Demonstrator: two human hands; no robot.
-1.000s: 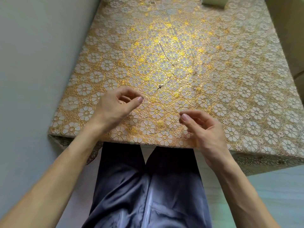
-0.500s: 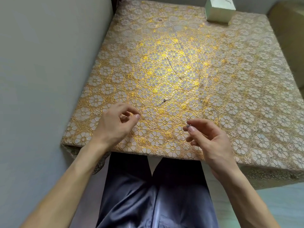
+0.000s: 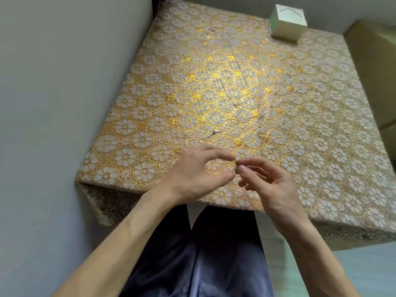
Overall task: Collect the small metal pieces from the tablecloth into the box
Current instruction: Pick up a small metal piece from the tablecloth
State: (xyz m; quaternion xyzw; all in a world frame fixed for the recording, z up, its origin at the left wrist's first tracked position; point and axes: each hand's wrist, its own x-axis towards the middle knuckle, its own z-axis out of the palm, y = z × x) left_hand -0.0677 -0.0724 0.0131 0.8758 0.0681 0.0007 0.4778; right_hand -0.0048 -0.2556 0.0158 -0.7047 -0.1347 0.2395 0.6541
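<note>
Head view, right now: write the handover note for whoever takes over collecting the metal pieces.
Left hand: fingers curved, forefinger tip meeting the right hand's pinch; whether it holds anything, cannot tell.
Right hand: thumb and forefinger pinched together over the near part of the tablecloth; anything between them is too small to see.
Box: at the far edge, beyond both hands.
Done: unclear, box contents not visible.
Left: at least one small metal piece lies on the cloth just beyond the hands.
</note>
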